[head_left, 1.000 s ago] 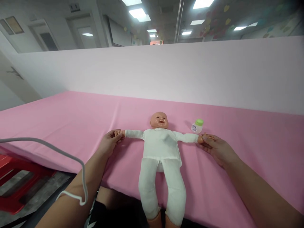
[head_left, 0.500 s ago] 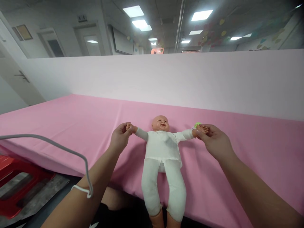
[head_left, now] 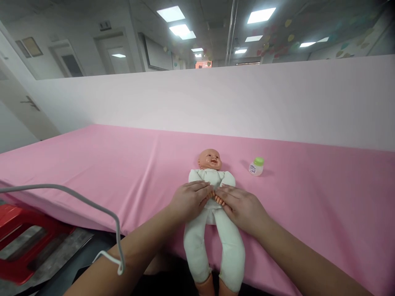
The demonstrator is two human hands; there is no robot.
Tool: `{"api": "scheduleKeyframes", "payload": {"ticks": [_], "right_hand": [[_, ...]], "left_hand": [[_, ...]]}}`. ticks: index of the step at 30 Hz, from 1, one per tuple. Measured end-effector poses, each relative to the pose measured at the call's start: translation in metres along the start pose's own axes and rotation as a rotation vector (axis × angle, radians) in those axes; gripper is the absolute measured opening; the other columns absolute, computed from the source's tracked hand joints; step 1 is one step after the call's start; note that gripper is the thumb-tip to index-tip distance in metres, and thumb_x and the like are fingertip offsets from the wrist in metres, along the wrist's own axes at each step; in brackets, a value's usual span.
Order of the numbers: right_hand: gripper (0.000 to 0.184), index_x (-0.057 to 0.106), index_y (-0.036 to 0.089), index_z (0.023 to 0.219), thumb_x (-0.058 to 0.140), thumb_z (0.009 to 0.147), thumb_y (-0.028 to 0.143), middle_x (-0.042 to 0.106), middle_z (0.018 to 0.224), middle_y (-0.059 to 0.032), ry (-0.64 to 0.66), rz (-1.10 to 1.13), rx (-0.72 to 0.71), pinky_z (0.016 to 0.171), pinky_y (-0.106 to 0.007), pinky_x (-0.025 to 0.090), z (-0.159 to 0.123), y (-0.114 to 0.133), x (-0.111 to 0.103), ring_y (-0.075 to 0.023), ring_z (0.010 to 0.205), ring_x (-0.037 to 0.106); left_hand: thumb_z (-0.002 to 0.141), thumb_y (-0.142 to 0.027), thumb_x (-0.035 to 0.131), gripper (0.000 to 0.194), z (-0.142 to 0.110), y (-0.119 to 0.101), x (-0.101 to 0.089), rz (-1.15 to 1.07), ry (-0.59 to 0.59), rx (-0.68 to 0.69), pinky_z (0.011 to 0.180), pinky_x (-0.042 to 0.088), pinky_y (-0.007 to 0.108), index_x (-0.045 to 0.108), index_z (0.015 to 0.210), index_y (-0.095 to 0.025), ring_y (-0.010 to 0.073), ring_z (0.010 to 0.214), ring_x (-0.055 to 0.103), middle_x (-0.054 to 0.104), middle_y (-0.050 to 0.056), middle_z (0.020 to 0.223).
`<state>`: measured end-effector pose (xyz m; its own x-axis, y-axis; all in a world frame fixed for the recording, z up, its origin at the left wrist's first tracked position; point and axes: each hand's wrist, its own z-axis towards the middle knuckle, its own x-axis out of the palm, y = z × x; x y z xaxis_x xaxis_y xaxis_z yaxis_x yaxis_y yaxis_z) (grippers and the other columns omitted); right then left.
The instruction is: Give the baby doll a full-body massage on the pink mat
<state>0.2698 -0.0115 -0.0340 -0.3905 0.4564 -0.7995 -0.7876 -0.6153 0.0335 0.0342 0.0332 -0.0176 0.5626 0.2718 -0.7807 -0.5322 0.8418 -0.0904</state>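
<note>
A baby doll (head_left: pixel 214 226) in white cloth lies on its back on the pink-covered table (head_left: pixel 123 164), its lower legs reaching past the near edge. My left hand (head_left: pixel 189 200) is closed over the doll's forearm on the left and presses it across the belly. From the other side, my right hand (head_left: pixel 243 205) grips the doll's other forearm the same way. The doll's small fingers poke out between my two hands, which nearly meet over its middle. Most of both doll forearms is hidden under my fingers.
A small clear bottle with a green cap (head_left: pixel 256 166) stands right of the doll. A grey cable (head_left: pixel 77 197) arches over my left forearm. On the floor at left is a red stool (head_left: pixel 18 242). Behind the table rises a white wall (head_left: pixel 173 102) with glass above.
Both my hands have moved inward, bringing the doll's arms from spread wide to folded over its belly. The bottle, mostly hidden behind my right hand before, now shows fully.
</note>
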Motion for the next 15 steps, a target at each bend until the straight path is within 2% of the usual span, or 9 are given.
{"api": "scheduleKeyframes", "payload": {"ticks": [5,9,12,15], "right_hand": [[0.038,0.076,0.016,0.127,0.056,0.095,0.01,0.077,0.132,-0.0094,0.026,0.028,-0.023,0.107,-0.047,0.061,-0.002,0.002,0.004,-0.0288,0.127,0.071],[0.043,0.074,0.017,0.13,0.054,0.093,0.008,0.076,0.131,-0.0101,0.015,0.05,0.005,0.108,-0.047,0.06,-0.002,0.003,0.006,-0.0281,0.127,0.07],[0.043,0.073,0.021,0.132,0.051,0.096,0.014,0.077,0.13,-0.0078,-0.053,0.107,0.124,0.106,-0.045,0.061,-0.001,-0.003,0.001,-0.0264,0.124,0.072],[0.036,0.074,0.026,0.13,0.06,0.098,0.034,0.079,0.125,-0.0062,-0.188,0.206,0.449,0.099,-0.045,0.064,0.0,-0.022,-0.012,-0.0278,0.111,0.077]], "left_hand": [[0.108,-0.027,0.052,0.033,-0.004,0.003,-0.001,-0.014,0.106,0.008,0.112,0.056,0.039,0.071,0.134,-0.021,0.0234,0.125,0.072,0.077,0.005,0.131],[0.108,-0.028,0.053,0.033,-0.005,0.004,-0.003,-0.072,0.134,-0.018,0.112,0.056,0.041,0.071,0.135,-0.022,0.025,0.126,0.071,0.075,0.006,0.135],[0.106,-0.031,0.056,0.033,-0.005,0.011,-0.007,-0.161,0.033,-0.169,0.107,0.058,0.041,0.072,0.134,-0.023,0.0258,0.121,0.073,0.076,0.007,0.132],[0.102,-0.035,0.064,0.032,-0.007,0.028,-0.011,-0.34,-0.193,-0.496,0.103,0.059,0.042,0.074,0.131,-0.025,0.0259,0.114,0.075,0.079,0.008,0.124]]}}
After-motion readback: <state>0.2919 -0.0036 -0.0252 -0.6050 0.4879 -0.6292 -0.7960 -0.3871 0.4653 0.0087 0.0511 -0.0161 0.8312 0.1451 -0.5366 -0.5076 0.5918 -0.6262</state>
